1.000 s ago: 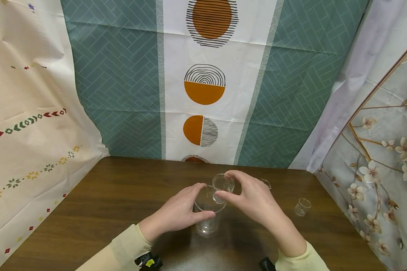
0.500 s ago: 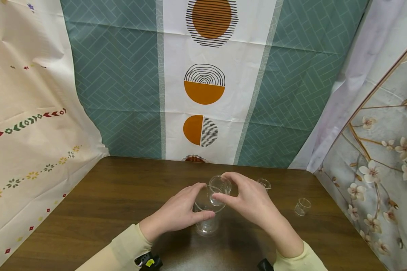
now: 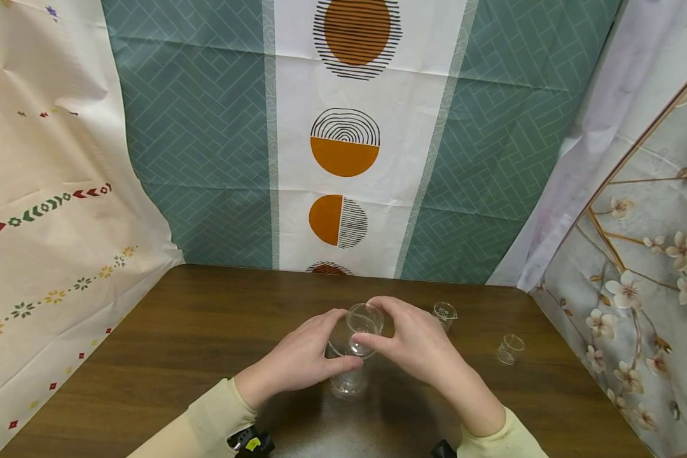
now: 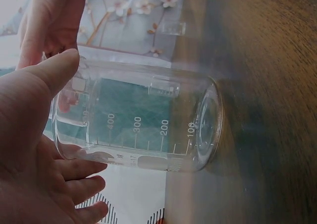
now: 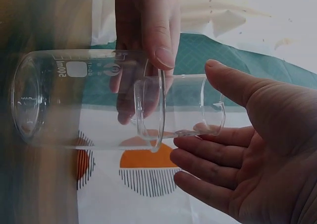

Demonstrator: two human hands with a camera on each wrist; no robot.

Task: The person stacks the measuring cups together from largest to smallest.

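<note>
A large clear glass beaker (image 3: 348, 383) stands upright on the table, its scale marks up to 500 facing the left wrist view. Thumb and fingers of my left hand (image 3: 299, 357) grip it around the rim. My right hand (image 3: 422, 343) holds a smaller clear beaker (image 5: 185, 102) near its spouted rim, between thumb and fingers. The base of this smaller beaker sits inside the large beaker's mouth, and its upper part sticks out above. Both look transparent, with no contents visible.
To the right of my right hand stands a small spouted beaker (image 3: 445, 313). A still smaller glass beaker (image 3: 511, 349) is farther right on the brown wooden table (image 3: 217, 312). Patterned cloths (image 3: 206, 140) hang behind and at both sides.
My right hand has moved left and down with the smaller beaker, lowering its base into the large beaker's mouth. The left hand stays in place. The spouted beaker behind has come into fuller view.
</note>
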